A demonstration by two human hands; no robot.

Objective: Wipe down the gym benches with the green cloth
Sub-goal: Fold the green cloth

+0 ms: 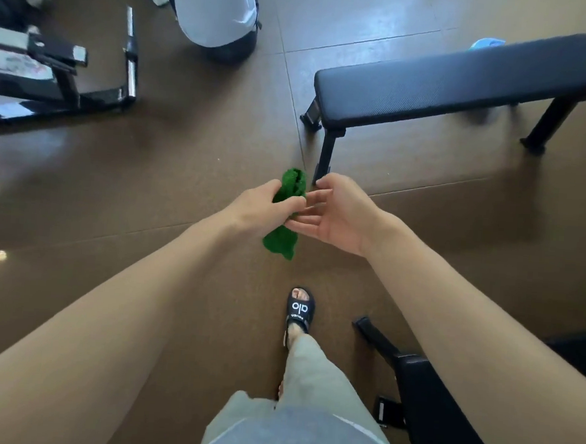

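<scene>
My left hand point(261, 208) grips the bunched green cloth point(284, 235) in mid-air over the floor, with cloth sticking out above and below the fist. My right hand point(336, 214) is open, palm turned toward the cloth, fingertips touching or almost touching it. A black padded flat bench point(464, 84) stands ahead to the right on dark metal legs. Part of a second black bench point(435, 402) shows at the lower right, beside my leg.
Brown tiled floor point(185, 163) lies all around. A metal machine frame with chrome bars point(87, 82) stands at the upper left. Another person in white crouches at the top centre point(215, 11). My foot in a black slide point(298, 311) is below the hands.
</scene>
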